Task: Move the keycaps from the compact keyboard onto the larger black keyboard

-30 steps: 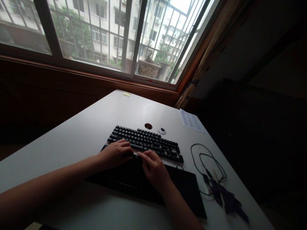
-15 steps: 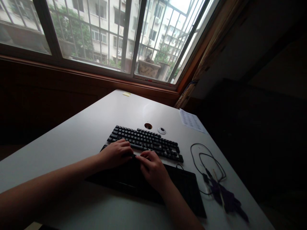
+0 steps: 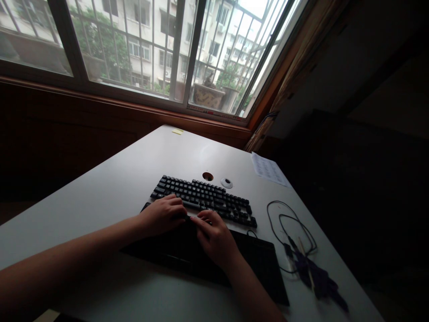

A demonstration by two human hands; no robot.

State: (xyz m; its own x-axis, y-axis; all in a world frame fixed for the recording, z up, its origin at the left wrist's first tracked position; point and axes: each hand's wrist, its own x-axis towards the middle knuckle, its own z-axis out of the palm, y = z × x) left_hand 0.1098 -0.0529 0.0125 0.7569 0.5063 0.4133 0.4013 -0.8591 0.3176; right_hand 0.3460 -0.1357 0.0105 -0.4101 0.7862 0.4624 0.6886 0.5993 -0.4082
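Above the far part of a flat black keyboard base (image 3: 261, 264), my left hand (image 3: 162, 214) and my right hand (image 3: 216, 237) meet at their fingertips. The left fingers are curled together, and the right thumb and forefinger are pinched towards them. A tiny dark bit shows where the fingertips come together; its kind is too small and dim to tell. Just beyond my hands lie rows of black keycaps (image 3: 204, 193), set out in keyboard order on the white table, with white gaps between some of them. Both forearms cover part of the base.
To the right lie a looped black cable (image 3: 315, 243) and a dark purple cloth (image 3: 318, 277) with a thin stick (image 3: 310, 273) across it. Farther back are a round table hole (image 3: 208, 176), a white ring-shaped cover (image 3: 227, 183), printed paper (image 3: 270, 169) and a yellow sticky note (image 3: 177, 131).
My right thumb and fingertips have shifted very slightly at the meeting point. Otherwise both hands, the base and the keycaps hold their places; the whole view drifts a few pixels.
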